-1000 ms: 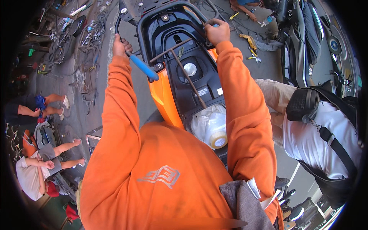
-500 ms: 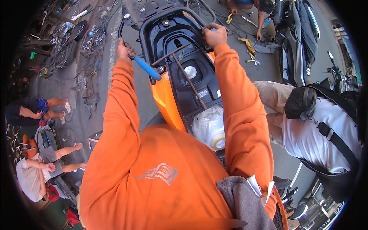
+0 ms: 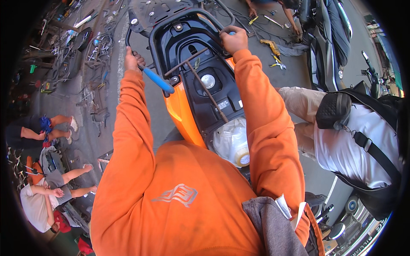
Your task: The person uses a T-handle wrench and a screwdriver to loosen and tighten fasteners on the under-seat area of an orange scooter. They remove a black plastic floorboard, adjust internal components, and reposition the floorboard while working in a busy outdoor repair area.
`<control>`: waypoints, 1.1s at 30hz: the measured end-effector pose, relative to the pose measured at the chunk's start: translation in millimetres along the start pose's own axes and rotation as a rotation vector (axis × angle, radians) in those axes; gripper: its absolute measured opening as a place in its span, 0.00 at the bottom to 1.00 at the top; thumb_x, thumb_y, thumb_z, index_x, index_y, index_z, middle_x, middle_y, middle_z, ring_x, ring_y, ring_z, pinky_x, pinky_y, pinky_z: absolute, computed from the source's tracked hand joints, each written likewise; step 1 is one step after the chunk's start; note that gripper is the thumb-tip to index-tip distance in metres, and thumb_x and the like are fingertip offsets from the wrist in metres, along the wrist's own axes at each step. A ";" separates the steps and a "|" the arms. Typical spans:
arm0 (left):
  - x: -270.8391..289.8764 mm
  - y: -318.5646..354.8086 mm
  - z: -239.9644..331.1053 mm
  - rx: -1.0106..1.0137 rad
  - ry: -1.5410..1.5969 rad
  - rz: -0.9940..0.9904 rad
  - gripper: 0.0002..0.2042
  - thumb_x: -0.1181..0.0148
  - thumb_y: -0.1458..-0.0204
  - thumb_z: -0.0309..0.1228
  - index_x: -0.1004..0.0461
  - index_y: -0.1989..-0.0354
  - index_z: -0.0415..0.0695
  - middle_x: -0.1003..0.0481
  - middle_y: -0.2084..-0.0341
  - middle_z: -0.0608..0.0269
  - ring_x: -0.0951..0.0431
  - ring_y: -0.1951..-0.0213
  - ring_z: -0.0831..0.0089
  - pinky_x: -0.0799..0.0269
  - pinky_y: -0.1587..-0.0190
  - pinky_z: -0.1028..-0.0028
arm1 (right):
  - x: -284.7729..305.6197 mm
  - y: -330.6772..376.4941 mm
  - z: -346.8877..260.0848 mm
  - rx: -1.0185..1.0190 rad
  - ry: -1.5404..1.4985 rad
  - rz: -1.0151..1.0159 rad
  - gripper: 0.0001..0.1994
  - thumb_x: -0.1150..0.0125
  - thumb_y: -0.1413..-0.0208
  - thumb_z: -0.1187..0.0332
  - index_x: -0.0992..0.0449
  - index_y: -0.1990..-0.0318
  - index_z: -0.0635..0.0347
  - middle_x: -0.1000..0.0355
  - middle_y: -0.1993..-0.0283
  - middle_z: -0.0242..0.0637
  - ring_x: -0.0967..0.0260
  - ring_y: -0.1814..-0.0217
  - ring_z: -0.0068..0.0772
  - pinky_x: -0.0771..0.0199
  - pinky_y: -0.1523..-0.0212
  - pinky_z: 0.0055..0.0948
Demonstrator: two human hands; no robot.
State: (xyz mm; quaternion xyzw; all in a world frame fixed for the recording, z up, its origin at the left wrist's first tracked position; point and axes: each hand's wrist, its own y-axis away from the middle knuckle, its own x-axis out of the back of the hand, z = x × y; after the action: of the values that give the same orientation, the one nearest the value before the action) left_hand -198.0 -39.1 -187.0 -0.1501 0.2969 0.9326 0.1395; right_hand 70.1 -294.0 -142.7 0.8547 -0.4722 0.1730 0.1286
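Observation:
An orange and black motor scooter body (image 3: 184, 109) with its seat off stands before me, a black rack (image 3: 160, 10) at its far end. My left hand (image 3: 133, 59) is closed around a bent black bar at the rack's left side. A blue sleeve (image 3: 158, 80) slants down from that fist. On the right, my right hand (image 3: 235, 41) is a fist beside the rack rail; a bit of blue shows at its top, the rest hidden. Between my arms, a rusty T-shaped rod (image 3: 205, 89) lies over the seat bay, by a round white cap (image 3: 207, 81).
A clear plastic bag with a tape roll (image 3: 242, 158) sits at the near end. A person in a white shirt (image 3: 354, 145) is close on my right. Yellow tools (image 3: 271, 46) lie on the ground beyond, near another person's hand. Metal scraps (image 3: 96, 77) litter the left.
The view has shifted slightly, so the scooter and both hands appear a little farther left. My grips look the same. Another person's hands at the far right have moved.

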 end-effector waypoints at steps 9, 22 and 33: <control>-2.5 4.4 1.3 -0.014 -0.038 0.021 0.26 0.54 0.37 0.61 0.42 0.77 0.54 0.48 0.88 0.76 0.50 0.88 0.81 0.55 0.84 0.78 | -0.1 3.3 -1.4 -0.037 -0.032 -0.003 0.09 0.36 0.55 0.65 0.14 0.67 0.55 0.19 0.64 0.50 0.21 0.61 0.48 0.23 0.54 0.37; -0.4 -1.5 2.3 -0.016 -0.053 0.017 0.27 0.55 0.37 0.61 0.42 0.76 0.50 0.48 0.88 0.73 0.49 0.89 0.77 0.52 0.86 0.76 | 2.5 11.3 -8.7 -0.008 -0.033 0.013 0.09 0.36 0.55 0.65 0.14 0.68 0.54 0.20 0.66 0.50 0.21 0.64 0.47 0.21 0.57 0.38; 4.2 -4.4 1.2 -0.004 -0.031 -0.040 0.26 0.55 0.36 0.59 0.42 0.77 0.51 0.46 0.87 0.72 0.47 0.87 0.77 0.51 0.83 0.75 | 2.5 14.2 -4.7 -0.005 -0.008 0.037 0.10 0.37 0.55 0.65 0.14 0.66 0.53 0.20 0.70 0.45 0.21 0.70 0.41 0.20 0.62 0.37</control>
State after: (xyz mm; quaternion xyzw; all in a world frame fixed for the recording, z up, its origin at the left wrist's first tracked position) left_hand -200.5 -34.1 -189.8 -0.1417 0.2896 0.9326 0.1623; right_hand 58.5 -301.5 -136.6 0.8460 -0.4891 0.1707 0.1258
